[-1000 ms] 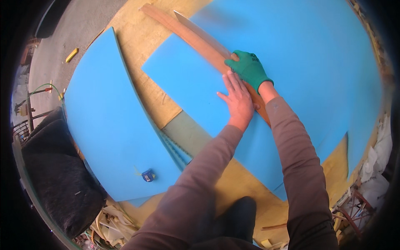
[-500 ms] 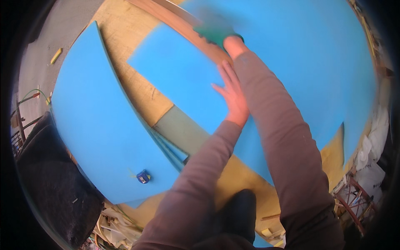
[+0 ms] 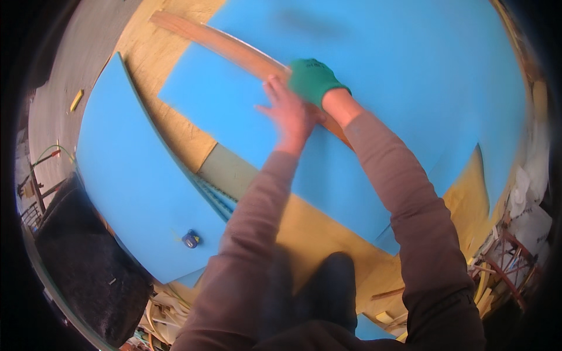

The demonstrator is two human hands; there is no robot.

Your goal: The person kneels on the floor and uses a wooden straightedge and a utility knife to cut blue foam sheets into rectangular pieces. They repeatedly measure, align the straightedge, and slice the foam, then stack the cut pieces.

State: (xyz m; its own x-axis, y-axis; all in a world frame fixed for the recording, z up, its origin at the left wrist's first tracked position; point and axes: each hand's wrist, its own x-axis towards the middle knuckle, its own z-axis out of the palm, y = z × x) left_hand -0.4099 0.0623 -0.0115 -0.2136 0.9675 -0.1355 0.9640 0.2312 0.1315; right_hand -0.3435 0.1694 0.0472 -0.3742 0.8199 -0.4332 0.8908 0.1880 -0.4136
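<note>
A long brown wooden strip (image 3: 225, 48) lies slantwise over a blue foam sheet (image 3: 216, 88). My bare left hand (image 3: 290, 117) rests on the strip with its fingers spread, thumb-side close to the glove. Beside it, my right hand (image 3: 315, 82) in a green glove is closed at the strip's far edge. From the glove a long thin metal blade (image 3: 249, 47) runs along that edge, seen nearly edge-on. Its handle is hidden in my grip, so I cannot tell the exact kind of tool.
Another blue sheet (image 3: 134, 175) lies at the left, carrying a blue tape measure (image 3: 191, 238). Bare tan board (image 3: 328, 225) shows between the sheets. Dark cloth (image 3: 88, 263) hangs at the lower left. Offcuts (image 3: 161, 316) pile up below, and white plastic (image 3: 530, 216) lies at the right.
My gloved right hand has come nearer along the strip's edge with the blade. My left hand has shifted left and farther up the strip. The whole view has moved slightly.
</note>
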